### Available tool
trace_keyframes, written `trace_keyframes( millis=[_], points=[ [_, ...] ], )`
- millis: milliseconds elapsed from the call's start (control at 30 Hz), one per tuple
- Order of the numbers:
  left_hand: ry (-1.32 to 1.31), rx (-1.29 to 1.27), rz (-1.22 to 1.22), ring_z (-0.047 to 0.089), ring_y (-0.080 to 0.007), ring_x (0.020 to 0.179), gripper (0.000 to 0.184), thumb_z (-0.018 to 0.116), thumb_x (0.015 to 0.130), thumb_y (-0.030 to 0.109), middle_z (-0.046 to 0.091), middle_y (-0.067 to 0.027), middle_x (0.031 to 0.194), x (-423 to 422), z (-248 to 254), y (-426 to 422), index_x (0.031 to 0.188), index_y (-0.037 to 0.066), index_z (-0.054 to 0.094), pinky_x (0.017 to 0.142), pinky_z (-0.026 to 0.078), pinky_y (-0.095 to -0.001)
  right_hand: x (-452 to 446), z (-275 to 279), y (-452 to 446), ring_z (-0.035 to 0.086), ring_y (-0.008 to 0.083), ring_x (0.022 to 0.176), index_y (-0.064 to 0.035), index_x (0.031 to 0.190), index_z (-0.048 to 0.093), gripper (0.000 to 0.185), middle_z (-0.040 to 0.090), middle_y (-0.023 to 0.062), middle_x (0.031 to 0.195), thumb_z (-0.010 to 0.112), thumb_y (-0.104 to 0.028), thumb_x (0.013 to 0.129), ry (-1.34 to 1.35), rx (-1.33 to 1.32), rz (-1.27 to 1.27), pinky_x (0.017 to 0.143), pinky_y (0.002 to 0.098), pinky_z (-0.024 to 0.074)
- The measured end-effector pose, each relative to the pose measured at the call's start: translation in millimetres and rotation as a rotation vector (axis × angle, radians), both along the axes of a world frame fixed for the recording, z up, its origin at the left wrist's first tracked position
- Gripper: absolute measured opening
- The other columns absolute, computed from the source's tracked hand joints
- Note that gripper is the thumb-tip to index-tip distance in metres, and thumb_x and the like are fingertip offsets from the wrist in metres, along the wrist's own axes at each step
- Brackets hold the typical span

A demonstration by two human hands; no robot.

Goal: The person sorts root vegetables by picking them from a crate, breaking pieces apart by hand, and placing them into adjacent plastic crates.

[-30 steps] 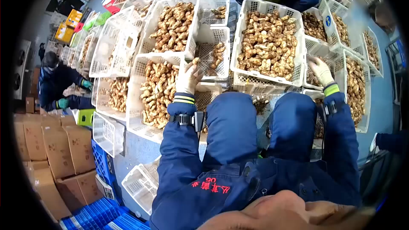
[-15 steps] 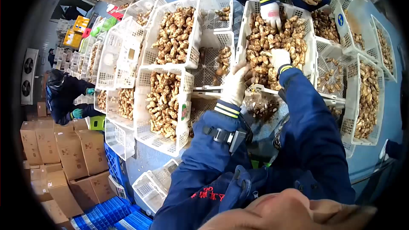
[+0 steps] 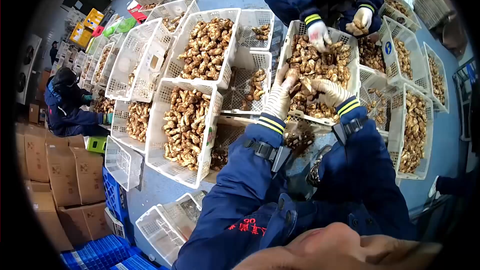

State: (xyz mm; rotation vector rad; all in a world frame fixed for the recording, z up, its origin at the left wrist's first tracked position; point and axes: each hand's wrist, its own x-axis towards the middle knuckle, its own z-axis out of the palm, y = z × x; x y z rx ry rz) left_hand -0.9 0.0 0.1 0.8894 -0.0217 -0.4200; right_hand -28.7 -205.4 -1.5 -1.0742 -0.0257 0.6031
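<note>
My left hand (image 3: 279,96), in a white glove with soiled fingertips, is closed around a brown mushroom (image 3: 291,78) at the near left side of a white crate (image 3: 356,72). Facing it, my gloved right hand (image 3: 331,93) is bent inward, its fingers pinching another mushroom (image 3: 306,86) close to the left hand. Many knobby brown-and-cream mushrooms (image 3: 327,67) fill the crate below. Across from me, a co-worker's gloved hand (image 3: 318,36) reaches into the same crate, and their other gloved hand (image 3: 361,21) holds a mushroom.
A perforated crate (image 3: 244,92) with a few mushrooms stands left of the hands, beside fuller crates (image 3: 212,95). More mushroom crates (image 3: 400,120) line the right. Another person (image 3: 70,102) works at far left, near stacked cardboard boxes (image 3: 62,170). Dark debris (image 3: 299,140) lies below my hands.
My right hand has come up from the pile and turned toward my left, now with a mushroom in its fingers. The co-worker's reaching hand has lifted slightly. The view has shifted.
</note>
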Motion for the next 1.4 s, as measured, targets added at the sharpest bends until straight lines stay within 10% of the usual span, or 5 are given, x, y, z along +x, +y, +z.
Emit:
trace_keyframes(
  millis=[300,567,767,1167,1400],
  points=[
    [-0.122,0.244,-0.083,0.05,-0.02,0.116,0.057,0.067,0.087,0.027,0.052,-0.0141,0.129,-15.1,4.8,8.9,0.134,0.003,0.046,0.102,0.038,-0.0322,-44.9,27.2,46.6,0.061,0.0107,0.079,0.0004,0.118,0.055,0.039,0.066,0.0057,0.097,0.055,-0.032,0.096,-0.352,-0.585,-0.195,0.07,0.0246,0.0512],
    [0.188,-0.274,-0.183,0.064,-0.0204,0.078,0.045,0.06,0.09,0.046,0.063,-0.0078,0.088,-25.6,24.7,2.1,0.112,0.007,0.059,0.066,0.056,-0.0348,-58.8,44.7,48.7,0.059,0.0138,0.079,0.0007,0.122,0.055,0.048,0.064,0.0045,0.092,0.058,-0.037,0.092,-0.03,0.173,-0.294,0.074,0.0303,0.052],
    [0.162,-0.202,-0.527,0.054,-0.0125,0.062,0.027,0.067,0.087,0.026,0.058,-0.0006,0.077,-33.1,36.5,2.0,0.108,0.012,0.059,0.055,0.046,-0.0268,-62.8,47.6,44.3,0.063,0.019,0.073,-0.0127,0.109,0.056,0.03,0.063,0.0056,0.087,0.064,-0.034,0.089,0.233,0.303,-0.326,0.072,0.0418,0.0564],
    [0.027,0.095,-0.257,0.056,-0.0174,0.104,0.066,0.075,0.08,0.038,0.06,-0.0086,0.115,-22.5,17.6,-3.1,0.126,-0.002,0.05,0.09,0.045,-0.0313,-57.9,22.6,47.6,0.057,0.0128,0.058,-0.0048,0.102,0.057,0.049,0.06,0.0046,0.072,0.055,-0.052,0.091,0.01,-0.182,-0.28,0.055,0.0264,0.0483],
    [0.096,-0.123,-0.336,0.056,-0.0119,0.079,0.036,0.07,0.086,0.024,0.056,0.0004,0.086,-34.7,37.5,-0.5,0.115,0.007,0.056,0.071,0.049,-0.0266,-64.7,44.8,59.9,0.044,0.0129,0.053,-0.0124,0.117,0.053,0.054,0.047,-0.0008,0.065,0.053,-0.058,0.089,0.116,0.009,-0.461,0.05,0.0291,0.0407]
  ],
)
